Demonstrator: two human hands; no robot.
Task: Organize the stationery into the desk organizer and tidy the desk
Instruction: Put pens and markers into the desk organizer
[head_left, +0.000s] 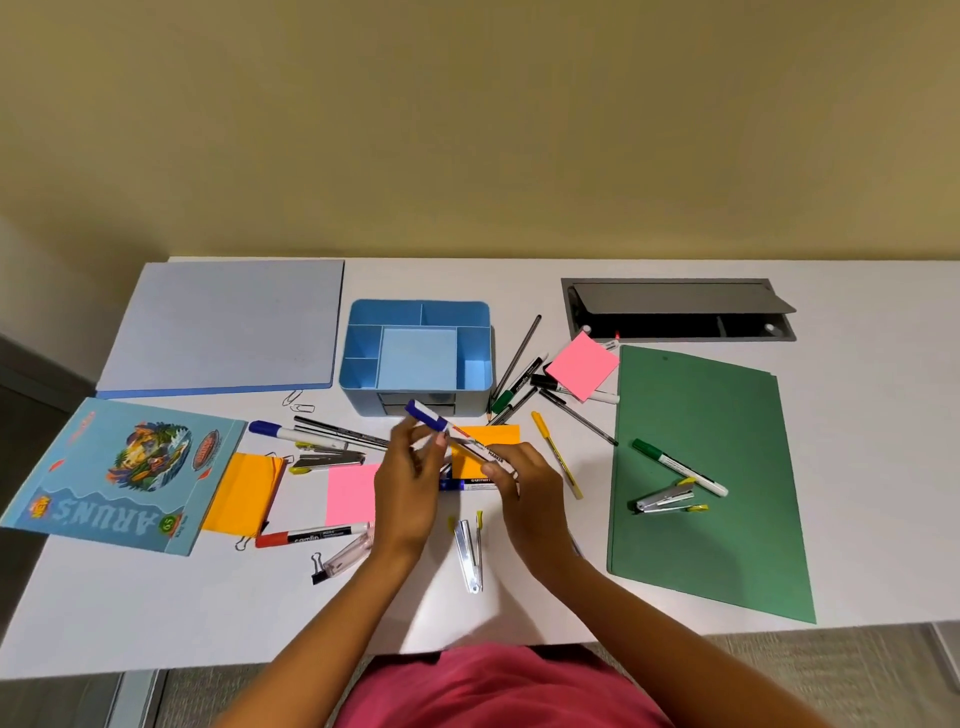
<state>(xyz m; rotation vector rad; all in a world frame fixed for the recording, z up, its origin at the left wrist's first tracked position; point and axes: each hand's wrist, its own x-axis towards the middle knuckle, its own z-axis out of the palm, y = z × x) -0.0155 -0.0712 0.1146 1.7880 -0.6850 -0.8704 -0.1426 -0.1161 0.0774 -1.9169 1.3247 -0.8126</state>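
- Both forearms reach in from the near edge of the white bench (156, 613) and meet just in front of the light blue plastic desk organizer (415, 353).
- The left hand (410, 483) is raised with its fingers curled, pinching the white marker with a blue cap (457, 434) near the cap end.
- The right hand (524, 478) closes on the same marker's tail end, thumb on top, so the marker slants up towards the organizer's front wall without touching it.
- The organizer's compartments look bare; its lower front drawers are partly hidden behind the marker cap.
- Beneath the hands lies an orange sticky-note pad (493, 434), partly covered, and a second blue marker (467, 486) of which only a short piece shows.
- A pink sticky-note pad (349, 493) in front and left of the organizer is cut off by the left wrist.
- A silver stapler (467, 553) lies nearer the person than the organizer, between the forearms.
- Right of the organizer, pens and markers overlap in a heap under another pink pad (583, 366); how many there are is hard to tell.
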